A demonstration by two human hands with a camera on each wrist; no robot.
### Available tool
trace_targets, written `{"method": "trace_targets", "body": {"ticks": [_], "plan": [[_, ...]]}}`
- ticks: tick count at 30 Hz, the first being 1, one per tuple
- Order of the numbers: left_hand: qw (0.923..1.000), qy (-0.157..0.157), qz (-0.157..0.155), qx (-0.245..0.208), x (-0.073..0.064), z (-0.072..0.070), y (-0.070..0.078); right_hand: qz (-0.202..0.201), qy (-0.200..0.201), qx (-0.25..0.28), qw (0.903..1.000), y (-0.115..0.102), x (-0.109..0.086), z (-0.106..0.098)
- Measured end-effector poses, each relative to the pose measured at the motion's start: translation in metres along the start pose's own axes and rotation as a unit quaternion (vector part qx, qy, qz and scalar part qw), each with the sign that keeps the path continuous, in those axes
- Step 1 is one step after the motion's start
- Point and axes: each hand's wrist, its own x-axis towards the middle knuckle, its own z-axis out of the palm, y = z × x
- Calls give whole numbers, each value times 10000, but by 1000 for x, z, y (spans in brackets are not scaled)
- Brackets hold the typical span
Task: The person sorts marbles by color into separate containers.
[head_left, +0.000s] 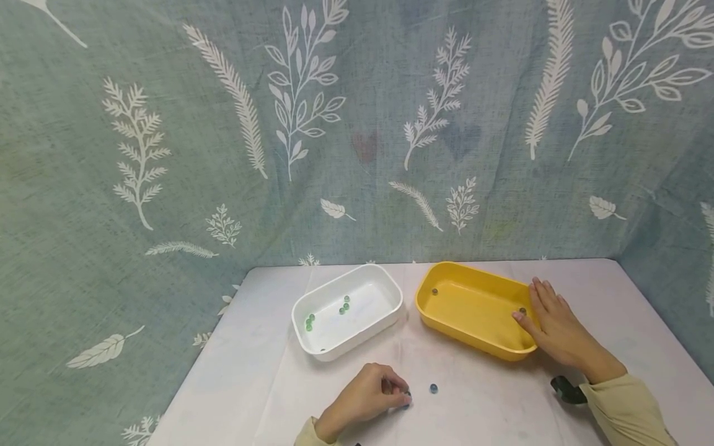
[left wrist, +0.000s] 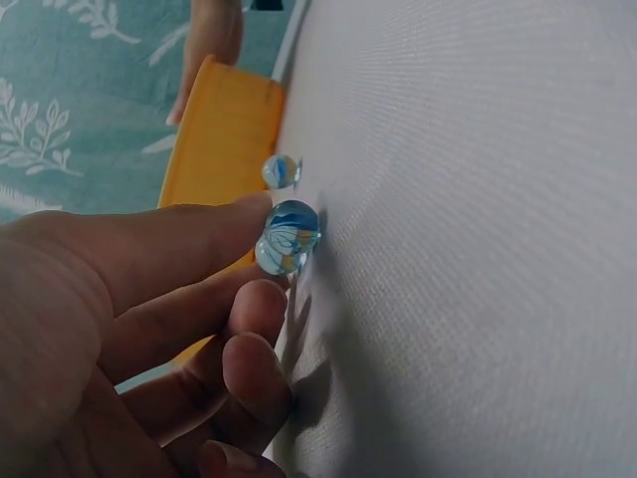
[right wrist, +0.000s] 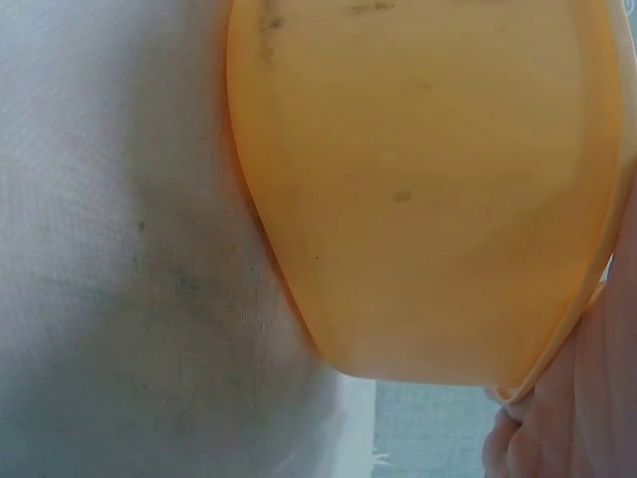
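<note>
My left hand is low over the table, left of centre, thumb and fingers curled in. At its fingertips are two clear blue-swirled marbles, overlapping in the left wrist view, and the hand pinches at them. Another blue marble lies on the table just to the right. My right hand rests on the right end of the yellow tray, fingers straight along the rim and thumb reaching over the inside. Inside that tray are a dark marble at the left and another marble near the thumb.
A white tray stands left of the yellow one, with several green marbles in it. A dark green object is beside the right sleeve. Patterned cloth hangs behind the pale table.
</note>
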Motion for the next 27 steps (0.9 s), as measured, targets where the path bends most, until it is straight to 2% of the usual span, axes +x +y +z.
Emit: {"method": "trace_targets", "body": {"ticks": [6,12,22,27], "plan": [[10000,9,-94,31,-1,1,2,-31,20,-3,10000,0,-1,0],[9992,48,-131,366,-2,3,9,-26,47,-35,10000,-1,-1,1],[9930,-19,14,1179,1,12,21,-8,17,12,10000,-1,-2,1],[9925,-27,97,1215,5,13,19,-40,52,11,10000,-1,-2,0]]}}
